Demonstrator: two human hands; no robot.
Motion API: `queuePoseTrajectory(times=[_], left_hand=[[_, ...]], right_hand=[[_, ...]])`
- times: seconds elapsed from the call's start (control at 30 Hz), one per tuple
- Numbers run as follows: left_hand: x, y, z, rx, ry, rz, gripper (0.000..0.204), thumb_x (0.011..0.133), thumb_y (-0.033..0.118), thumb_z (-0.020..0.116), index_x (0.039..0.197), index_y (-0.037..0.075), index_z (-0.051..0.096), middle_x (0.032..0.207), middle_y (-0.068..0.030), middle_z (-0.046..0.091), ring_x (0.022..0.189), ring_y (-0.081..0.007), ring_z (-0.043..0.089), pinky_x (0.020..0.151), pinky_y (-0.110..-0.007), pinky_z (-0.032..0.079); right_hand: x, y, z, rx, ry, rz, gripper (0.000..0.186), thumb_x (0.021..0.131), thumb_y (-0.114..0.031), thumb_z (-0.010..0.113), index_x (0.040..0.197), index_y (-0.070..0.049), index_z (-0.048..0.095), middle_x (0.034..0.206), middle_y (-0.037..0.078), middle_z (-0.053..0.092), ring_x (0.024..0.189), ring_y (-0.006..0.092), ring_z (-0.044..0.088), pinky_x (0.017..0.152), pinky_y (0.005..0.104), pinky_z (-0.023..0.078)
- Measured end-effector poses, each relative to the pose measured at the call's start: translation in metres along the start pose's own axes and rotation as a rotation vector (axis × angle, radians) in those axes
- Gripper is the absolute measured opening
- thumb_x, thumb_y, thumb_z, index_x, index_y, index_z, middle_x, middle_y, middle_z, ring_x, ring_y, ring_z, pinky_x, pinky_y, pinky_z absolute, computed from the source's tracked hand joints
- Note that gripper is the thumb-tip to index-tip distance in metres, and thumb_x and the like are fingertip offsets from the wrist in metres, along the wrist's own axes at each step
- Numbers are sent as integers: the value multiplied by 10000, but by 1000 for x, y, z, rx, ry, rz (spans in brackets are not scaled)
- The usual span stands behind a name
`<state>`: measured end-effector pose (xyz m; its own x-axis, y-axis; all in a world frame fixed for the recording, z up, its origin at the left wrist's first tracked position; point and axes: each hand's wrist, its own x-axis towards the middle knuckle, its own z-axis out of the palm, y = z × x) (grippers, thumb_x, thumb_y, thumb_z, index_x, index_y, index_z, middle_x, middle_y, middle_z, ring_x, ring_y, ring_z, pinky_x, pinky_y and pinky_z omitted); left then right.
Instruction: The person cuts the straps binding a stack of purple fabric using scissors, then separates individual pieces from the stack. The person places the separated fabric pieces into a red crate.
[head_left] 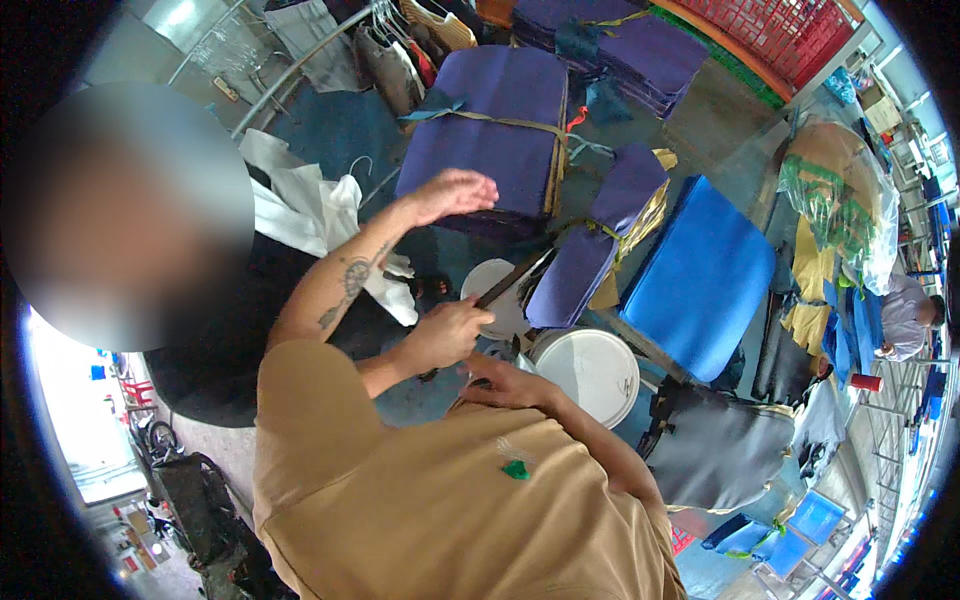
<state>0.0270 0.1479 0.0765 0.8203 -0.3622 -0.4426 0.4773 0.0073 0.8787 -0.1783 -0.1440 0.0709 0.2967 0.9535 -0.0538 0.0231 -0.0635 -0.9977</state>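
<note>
My left hand, at the end of a tattooed forearm, is raised in the air in front of a strapped stack of purple sheets. Its fingers are loosely stretched, with nothing in them. My right hand lies against the front of my tan shirt, fingers apart. A third hand, seemingly the co-worker's, reaches in between mine and grips a dark bar-like tool slanting toward a narrow tied purple bundle. Its other end is hidden.
A person in black stands close on the left beside white cloth. A white-lidded bucket is near my right hand. A blue stack, a dark grey bundle and a plastic-wrapped bundle lie on the right.
</note>
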Motion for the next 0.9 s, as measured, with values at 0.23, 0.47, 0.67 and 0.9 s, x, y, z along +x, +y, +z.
queuePoseTrajectory(times=[0.23, 0.47, 0.67, 0.9], left_hand=[[-8, 83, 39, 444, 110, 341, 340, 1041, 206, 573, 1295, -17, 611, 1236, -143, 689, 1136, -210, 671, 1006, -342, 517], [83, 17, 131, 1056, 3, 466, 185, 958, 151, 678, 1090, 34, 732, 1011, -123, 738, 861, -214, 726, 789, -359, 579], [137, -36, 164, 1219, 35, 665, 295, 884, 118, 700, 1160, 23, 654, 1111, -175, 613, 1083, -361, 612, 964, -428, 495], [156, -32, 165, 1217, -66, 656, 183, 898, 108, 660, 1045, 34, 580, 979, -177, 564, 993, -386, 593, 882, -471, 481]], right_hand=[[-10, 9, 10, -29, -290, 115, 515, 1046, -426, 538, 1402, -54, 560, 1337, 170, 634, 1238, 303, 595, 1040, 391, 459], [-76, 19, -18, 154, 352, 89, 366, 1033, -305, 606, 1258, -22, 664, 1187, 122, 719, 1116, 230, 666, 957, 370, 513], [-131, 52, -39, 148, 989, 195, 254, 990, -243, 669, 1079, -16, 740, 973, 90, 751, 923, 160, 678, 825, 346, 547], [-107, 57, -126, -229, 1449, 353, 230, 895, -165, 749, 1065, -17, 707, 947, 103, 720, 778, 151, 680, 706, 296, 541]])
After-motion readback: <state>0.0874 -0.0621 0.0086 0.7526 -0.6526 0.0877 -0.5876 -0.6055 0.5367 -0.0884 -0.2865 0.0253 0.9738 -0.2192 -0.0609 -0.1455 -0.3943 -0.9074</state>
